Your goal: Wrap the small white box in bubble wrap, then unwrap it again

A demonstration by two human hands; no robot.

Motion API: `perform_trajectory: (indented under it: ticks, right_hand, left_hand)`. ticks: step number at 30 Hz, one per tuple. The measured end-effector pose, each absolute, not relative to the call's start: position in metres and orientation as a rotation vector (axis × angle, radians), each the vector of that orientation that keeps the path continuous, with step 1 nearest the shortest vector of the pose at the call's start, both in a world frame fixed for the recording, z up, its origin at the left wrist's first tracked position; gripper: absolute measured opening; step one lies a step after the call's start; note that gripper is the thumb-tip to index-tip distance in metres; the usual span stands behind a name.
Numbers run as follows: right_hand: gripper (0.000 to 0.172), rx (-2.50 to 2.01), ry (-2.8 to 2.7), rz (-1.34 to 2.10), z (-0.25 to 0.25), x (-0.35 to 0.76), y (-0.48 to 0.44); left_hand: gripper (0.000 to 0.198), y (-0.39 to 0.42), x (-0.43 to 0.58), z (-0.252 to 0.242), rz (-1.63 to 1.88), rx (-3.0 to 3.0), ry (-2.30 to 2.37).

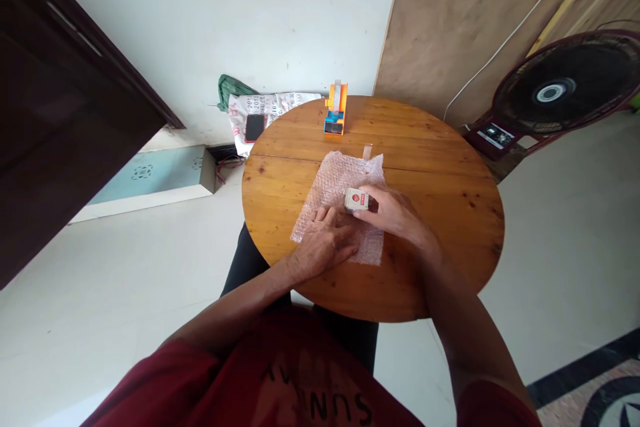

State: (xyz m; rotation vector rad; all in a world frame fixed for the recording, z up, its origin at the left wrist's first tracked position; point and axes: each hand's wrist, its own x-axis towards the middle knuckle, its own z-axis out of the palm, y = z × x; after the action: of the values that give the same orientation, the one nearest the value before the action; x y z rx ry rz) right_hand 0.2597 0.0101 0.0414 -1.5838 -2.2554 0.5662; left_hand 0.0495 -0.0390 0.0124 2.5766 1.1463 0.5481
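A sheet of bubble wrap [330,177] lies spread on the round wooden table [440,180]. My right hand [395,212] grips a small white box with red print [356,199] between thumb and fingers, over the middle of the sheet. My left hand [324,243] rests on the near left part of the bubble wrap, fingers stretched out, just beside the box. A short strip of clear tape [367,151] sits at the sheet's far edge. Whether the box touches the sheet, I cannot tell.
An orange and blue tape dispenser [336,109] stands at the table's far side. Behind the table's left edge, a phone [255,127] lies on a printed white sack [280,105] beside a green bag [234,89]. A large fan [555,93] stands at the right.
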Motion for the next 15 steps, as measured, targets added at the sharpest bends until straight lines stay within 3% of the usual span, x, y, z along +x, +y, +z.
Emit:
perform_trajectory:
  ticks: [6,11,15]
  right_hand:
    - [0.04,-1.467,-1.887,0.863,0.074,0.277,0.005]
    - [0.043,-1.739,-1.799,0.682,0.104,0.308,-0.021]
    - [0.048,-1.988,-1.718,0.567,0.074,0.346,-0.044]
  left_hand:
    - [0.045,-0.036,0.053,0.016,0.372,2.569,1.243]
    - [0.061,-0.03,0.057,0.02,0.243,2.658,1.203]
    - [0.069,-0.023,0.059,0.026,0.162,2.674,1.119]
